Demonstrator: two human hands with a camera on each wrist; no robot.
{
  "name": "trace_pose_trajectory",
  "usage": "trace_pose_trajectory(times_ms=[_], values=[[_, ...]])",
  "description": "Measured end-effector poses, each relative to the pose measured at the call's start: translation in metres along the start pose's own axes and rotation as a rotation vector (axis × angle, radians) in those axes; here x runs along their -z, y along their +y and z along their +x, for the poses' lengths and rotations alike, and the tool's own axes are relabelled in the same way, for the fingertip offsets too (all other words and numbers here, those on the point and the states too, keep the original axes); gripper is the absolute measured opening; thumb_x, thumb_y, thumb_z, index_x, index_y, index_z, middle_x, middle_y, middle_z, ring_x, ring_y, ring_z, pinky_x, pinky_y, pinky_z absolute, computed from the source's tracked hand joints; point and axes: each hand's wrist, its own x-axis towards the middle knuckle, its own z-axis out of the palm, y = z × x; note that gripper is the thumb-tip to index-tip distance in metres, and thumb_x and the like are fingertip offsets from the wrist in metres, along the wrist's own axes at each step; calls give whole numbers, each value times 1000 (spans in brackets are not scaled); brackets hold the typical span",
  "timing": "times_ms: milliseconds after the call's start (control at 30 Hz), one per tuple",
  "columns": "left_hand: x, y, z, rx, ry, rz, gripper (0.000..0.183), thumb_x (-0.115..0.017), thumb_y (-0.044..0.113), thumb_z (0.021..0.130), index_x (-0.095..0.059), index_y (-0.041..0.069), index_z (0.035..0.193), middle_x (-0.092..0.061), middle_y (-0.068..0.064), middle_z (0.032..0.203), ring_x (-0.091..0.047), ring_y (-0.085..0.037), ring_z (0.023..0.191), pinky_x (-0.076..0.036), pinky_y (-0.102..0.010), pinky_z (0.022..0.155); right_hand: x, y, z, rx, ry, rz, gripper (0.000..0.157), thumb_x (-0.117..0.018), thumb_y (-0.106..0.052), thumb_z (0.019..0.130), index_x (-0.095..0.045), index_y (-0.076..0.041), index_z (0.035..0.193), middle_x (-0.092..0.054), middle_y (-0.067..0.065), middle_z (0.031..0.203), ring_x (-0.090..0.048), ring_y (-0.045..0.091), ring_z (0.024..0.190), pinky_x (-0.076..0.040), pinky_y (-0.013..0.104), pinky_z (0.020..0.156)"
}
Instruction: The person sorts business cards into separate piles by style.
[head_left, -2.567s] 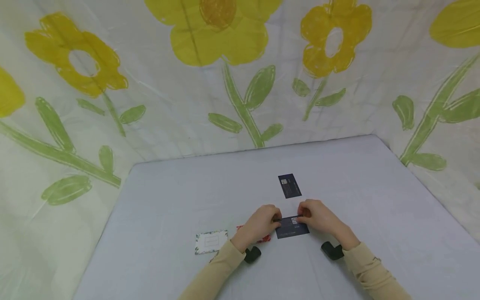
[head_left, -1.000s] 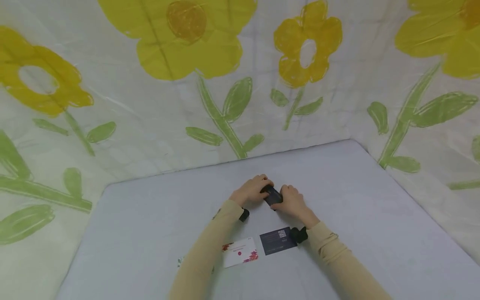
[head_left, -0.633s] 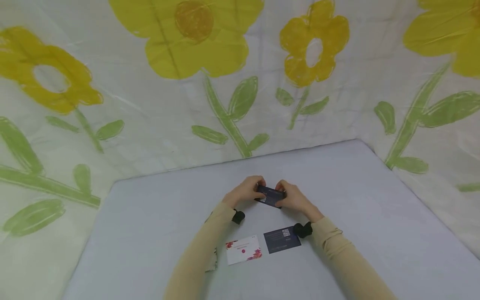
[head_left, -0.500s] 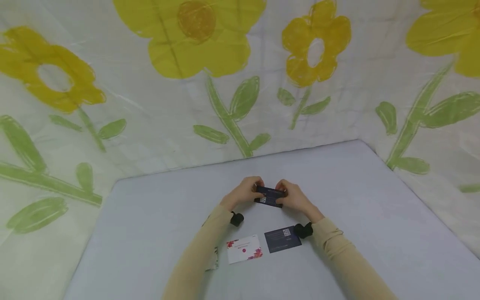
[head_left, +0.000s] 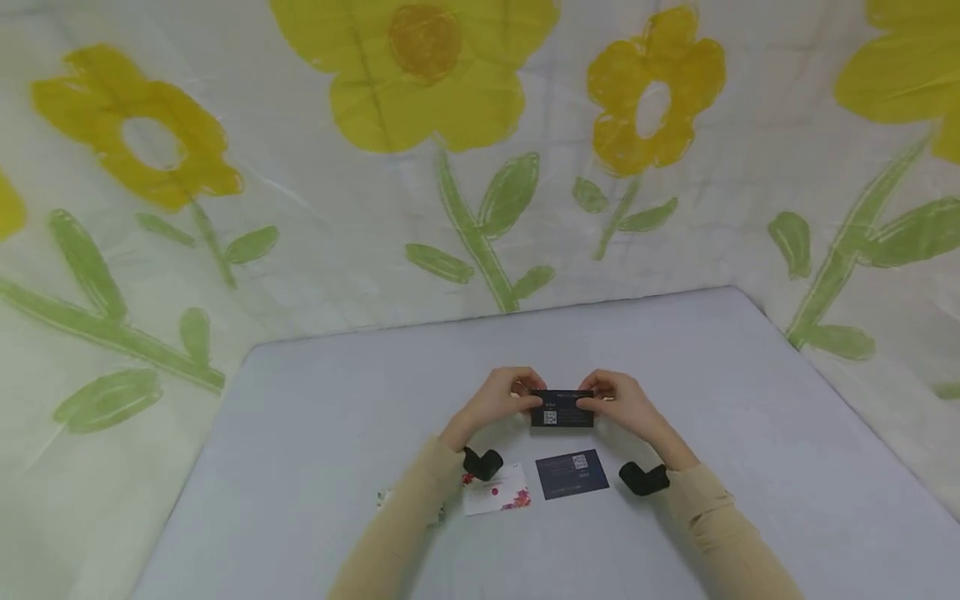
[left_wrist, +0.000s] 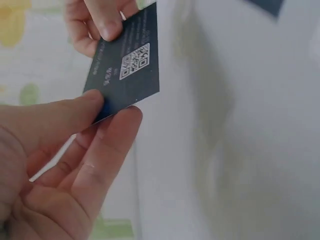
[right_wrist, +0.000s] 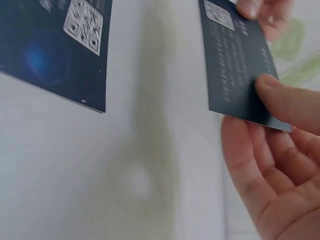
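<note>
A dark business card [head_left: 562, 410] with a white QR code is held between both hands above the table. My left hand [head_left: 501, 397] pinches its left end, thumb on the printed face and fingers behind, as the left wrist view shows up close. The right hand [head_left: 624, 403] pinches the other end the same way; its thumb [right_wrist: 280, 95] lies on the face in the right wrist view. Just below, a second dark card [head_left: 572, 475] lies flat on the table, QR code up. Left of it lies a white card with red flowers [head_left: 497, 492], partly covered by the left wrist camera.
A white card with a leafy border [head_left: 437, 513] lies mostly hidden under the left sleeve. Black wrist cameras [head_left: 643, 479] hang below both wrists. The pale table [head_left: 337, 400] ends at the back against a flower-patterned curtain [head_left: 337, 208].
Both hands left the flat dark card, picked up the farther one and turned it. The held card now sits level and faces me. The white flowered card came into view.
</note>
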Motion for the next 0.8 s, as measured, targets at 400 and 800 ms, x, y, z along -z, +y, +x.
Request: trace_pose_trajectory(times_ms=[400,800], values=[[-46,16,-42,144,7,-81,12,-69,-1,79,-62,-1,89,-56,-1,73,-52,-5,60,-48,-19,54,-1,4,-37,-8,-182,15,12,-70,-13,82,-64,-6,88,-60,1,79,-54,15,74,-45,28,67],[-65,18,-57,208,61,33,10,-69,2,81,-61,3,87,-54,3,68,-48,-3,59,-43,-18,56,-12,6,-45,63,-184,-126,9,-72,-10,79,-64,-9,84,-57,-3,76,-50,10,70,-45,25,63]])
